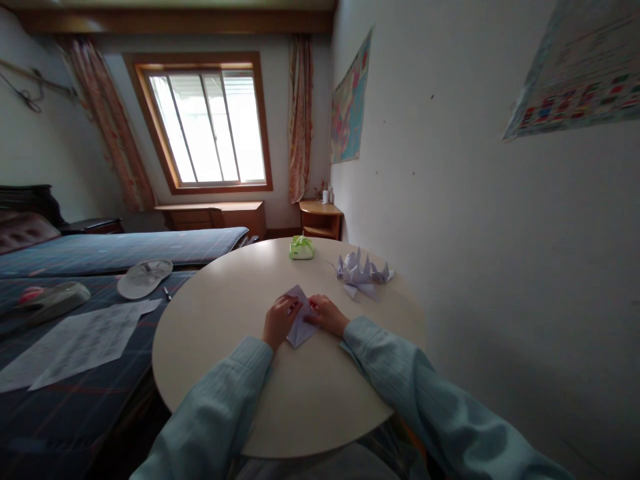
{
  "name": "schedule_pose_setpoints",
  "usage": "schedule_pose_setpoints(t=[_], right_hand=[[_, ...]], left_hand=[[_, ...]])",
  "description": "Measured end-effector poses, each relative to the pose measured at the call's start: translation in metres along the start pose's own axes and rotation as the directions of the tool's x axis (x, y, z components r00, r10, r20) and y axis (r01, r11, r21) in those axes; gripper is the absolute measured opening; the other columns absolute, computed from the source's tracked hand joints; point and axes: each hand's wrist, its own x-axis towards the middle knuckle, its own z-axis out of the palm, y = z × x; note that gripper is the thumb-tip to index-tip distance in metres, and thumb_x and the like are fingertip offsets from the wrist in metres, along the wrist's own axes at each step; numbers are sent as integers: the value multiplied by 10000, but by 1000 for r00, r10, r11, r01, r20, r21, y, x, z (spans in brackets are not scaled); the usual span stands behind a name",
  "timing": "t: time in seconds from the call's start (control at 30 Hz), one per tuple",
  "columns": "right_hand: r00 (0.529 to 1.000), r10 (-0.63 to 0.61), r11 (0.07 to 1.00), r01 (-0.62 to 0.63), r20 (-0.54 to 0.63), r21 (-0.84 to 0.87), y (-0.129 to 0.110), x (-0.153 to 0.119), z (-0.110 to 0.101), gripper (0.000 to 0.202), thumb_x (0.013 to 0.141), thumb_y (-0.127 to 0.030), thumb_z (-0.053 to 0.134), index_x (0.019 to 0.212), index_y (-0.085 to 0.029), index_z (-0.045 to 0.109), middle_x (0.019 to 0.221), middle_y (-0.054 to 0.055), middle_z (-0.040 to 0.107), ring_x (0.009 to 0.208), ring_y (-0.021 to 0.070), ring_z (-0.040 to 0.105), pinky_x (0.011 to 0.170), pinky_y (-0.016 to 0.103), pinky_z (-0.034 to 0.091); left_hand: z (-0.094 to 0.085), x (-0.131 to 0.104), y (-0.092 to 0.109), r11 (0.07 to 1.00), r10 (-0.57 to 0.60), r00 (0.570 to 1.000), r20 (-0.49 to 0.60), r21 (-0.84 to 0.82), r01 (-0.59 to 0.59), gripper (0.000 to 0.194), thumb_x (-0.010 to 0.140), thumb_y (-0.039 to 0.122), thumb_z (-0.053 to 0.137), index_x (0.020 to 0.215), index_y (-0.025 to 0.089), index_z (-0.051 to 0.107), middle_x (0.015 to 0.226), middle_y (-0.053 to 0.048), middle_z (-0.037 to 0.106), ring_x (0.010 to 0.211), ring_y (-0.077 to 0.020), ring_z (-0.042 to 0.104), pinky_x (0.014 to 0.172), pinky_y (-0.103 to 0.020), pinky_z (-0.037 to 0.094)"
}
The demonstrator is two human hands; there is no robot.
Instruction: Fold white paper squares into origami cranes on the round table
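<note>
A partly folded sheet of pale lilac paper (pixel 300 328) lies on the round cream table (pixel 220 293), roughly diamond-shaped with one point toward the window. My left hand (pixel 280 319) grips its left edge, fingers bent and pinched together. From the other side, my right hand (pixel 327 313) presses and pinches the right edge with curled fingers. The fingertips partly cover the middle of the paper, so the exact fold there is hidden. Beyond my right hand stands a cluster of folded paper cranes (pixel 361 270) in the same pale paper.
A green and white tissue pack (pixel 301 248) sits near the table's far edge. On the left, a bed (pixel 115 367) with a blue plaid cover holds printed sheets (pixel 95 333), a white cap (pixel 145 278) and a pen (pixel 167 293). A white wall (pixel 490 267) rises close on the right.
</note>
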Motion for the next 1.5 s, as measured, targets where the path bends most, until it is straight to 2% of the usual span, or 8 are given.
schedule_pose_setpoints(t=[0.2, 0.3, 0.47, 0.6, 0.7, 0.93, 1.2, 1.5], right_hand=[[1000, -12, 1000, 12, 7, 17, 3, 0, 4, 300, 629, -292, 642, 876, -149, 549, 816, 43, 538, 781, 159, 455, 722, 291, 366], [999, -34, 999, 34, 31, 3, 0, -1, 3, 287, 641, -286, 634, 872, -138, 547, 840, 59, 541, 803, 168, 456, 742, 302, 371], [997, -52, 998, 53, 58, -15, -5, -2, 1, 286, 661, -272, 618, 893, -125, 539, 866, 77, 540, 826, 177, 456, 751, 308, 381], [996, -51, 998, 53, 68, -16, -5, -2, 1, 276, 665, -260, 613, 893, -125, 538, 872, 78, 539, 830, 174, 458, 756, 311, 384], [996, -58, 998, 59, 74, -7, -5, -2, 0, 264, 658, -252, 620, 880, -134, 538, 870, 71, 540, 834, 171, 459, 760, 310, 383], [994, -70, 998, 70, 87, -3, -8, -2, -2, 223, 652, -249, 625, 829, -143, 540, 851, 66, 549, 822, 172, 462, 747, 305, 384], [994, -73, 997, 74, 87, -11, -7, -1, -2, 205, 652, -264, 625, 797, -148, 539, 824, 55, 540, 794, 161, 462, 722, 287, 387], [993, -70, 998, 70, 97, -4, -10, -2, -5, 196, 653, -265, 626, 775, -142, 536, 824, 61, 541, 797, 161, 461, 723, 284, 388]], left_hand=[[-10, 3, 8, 989, 133, 972, -192, 84, -118, 133, 746, 261, 513, 761, 191, 625, 776, -42, 565, 769, -142, 506, 682, -268, 440], [-17, 5, 17, 972, 201, 939, -278, 173, -157, 102, 716, 260, 551, 746, 211, 634, 944, -62, 539, 907, -180, 472, 787, -348, 413], [-22, 9, 26, 964, 258, 940, -225, 130, -233, 82, 722, 213, 530, 714, 191, 609, 1139, -67, 482, 1083, -202, 403, 905, -388, 351], [-17, 7, 21, 978, 200, 968, -149, -21, -205, 99, 742, 200, 494, 766, 186, 589, 927, -46, 607, 901, -144, 536, 822, -304, 426], [-14, 6, 18, 988, 119, 981, -154, -82, -133, 114, 747, 219, 490, 782, 186, 593, 837, -34, 629, 782, -121, 574, 725, -244, 459], [-14, 5, 17, 994, 14, 981, -195, -100, -34, 116, 745, 237, 487, 757, 190, 593, 785, -20, 622, 733, -116, 574, 682, -224, 451], [-15, 5, 19, 995, -3, 978, -207, -96, -18, 86, 732, 225, 495, 738, 185, 570, 723, -6, 616, 694, -109, 570, 659, -212, 443], [-13, 4, 17, 990, -102, 965, -242, -119, 75, 64, 697, 232, 541, 735, 181, 544, 677, 13, 631, 628, -98, 589, 609, -194, 450]])
